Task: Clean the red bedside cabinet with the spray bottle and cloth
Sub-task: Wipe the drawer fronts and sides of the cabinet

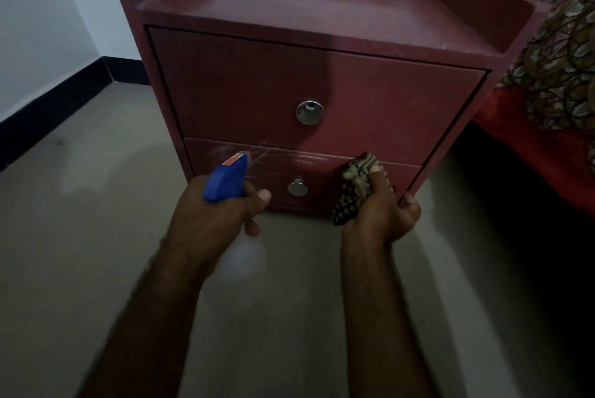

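Spraying the lower drawer of the red bedside cabinet — left hand grips the blue-headed spray bottle, right hand clutches the patterned cloth close by, seemingly touching — wiping the streaks comes next.

Cabinet sits centre-top of frame on the floor. Upper drawer over lower drawer, one knob mid-front each. Bed just beside it, right edge. Wall upper left, behind. Left hand with spray bottle before lower drawer's left part, right hand with cloth before its right part, lower knob between them.
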Demonstrator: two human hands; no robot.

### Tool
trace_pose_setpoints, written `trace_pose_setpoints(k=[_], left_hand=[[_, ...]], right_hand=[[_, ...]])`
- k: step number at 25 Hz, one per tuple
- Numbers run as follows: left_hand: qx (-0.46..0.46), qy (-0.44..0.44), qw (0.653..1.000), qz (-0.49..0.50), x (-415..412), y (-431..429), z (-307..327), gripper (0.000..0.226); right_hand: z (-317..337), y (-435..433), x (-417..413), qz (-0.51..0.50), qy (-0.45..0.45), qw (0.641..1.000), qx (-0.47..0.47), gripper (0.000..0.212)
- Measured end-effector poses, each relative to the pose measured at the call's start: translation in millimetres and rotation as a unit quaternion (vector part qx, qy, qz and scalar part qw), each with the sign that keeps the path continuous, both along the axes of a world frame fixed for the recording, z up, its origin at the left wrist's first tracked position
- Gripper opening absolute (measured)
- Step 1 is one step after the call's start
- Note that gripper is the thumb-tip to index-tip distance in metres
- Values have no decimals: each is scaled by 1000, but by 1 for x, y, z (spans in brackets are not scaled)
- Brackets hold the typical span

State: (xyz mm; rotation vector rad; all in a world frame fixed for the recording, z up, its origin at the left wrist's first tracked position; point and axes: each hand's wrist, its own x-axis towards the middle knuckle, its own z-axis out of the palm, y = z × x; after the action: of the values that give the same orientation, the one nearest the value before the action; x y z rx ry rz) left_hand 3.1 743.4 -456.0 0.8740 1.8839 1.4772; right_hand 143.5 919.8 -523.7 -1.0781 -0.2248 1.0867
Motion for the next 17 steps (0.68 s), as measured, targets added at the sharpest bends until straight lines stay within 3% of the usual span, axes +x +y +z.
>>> trace_pose_setpoints(k=[8, 14, 17], left_hand=[[-15, 3, 1000, 18, -5, -5, -2, 11], [4, 0, 1000, 22, -12, -10, 5, 14], [6, 1, 1000, 28, -16, -16, 6, 13]], right_hand=[[12, -37, -54, 106, -62, 992, -17, 51], [21, -27, -34, 61, -1, 998, -9, 54], [18, -35, -29, 109, -1, 994, 22, 62]])
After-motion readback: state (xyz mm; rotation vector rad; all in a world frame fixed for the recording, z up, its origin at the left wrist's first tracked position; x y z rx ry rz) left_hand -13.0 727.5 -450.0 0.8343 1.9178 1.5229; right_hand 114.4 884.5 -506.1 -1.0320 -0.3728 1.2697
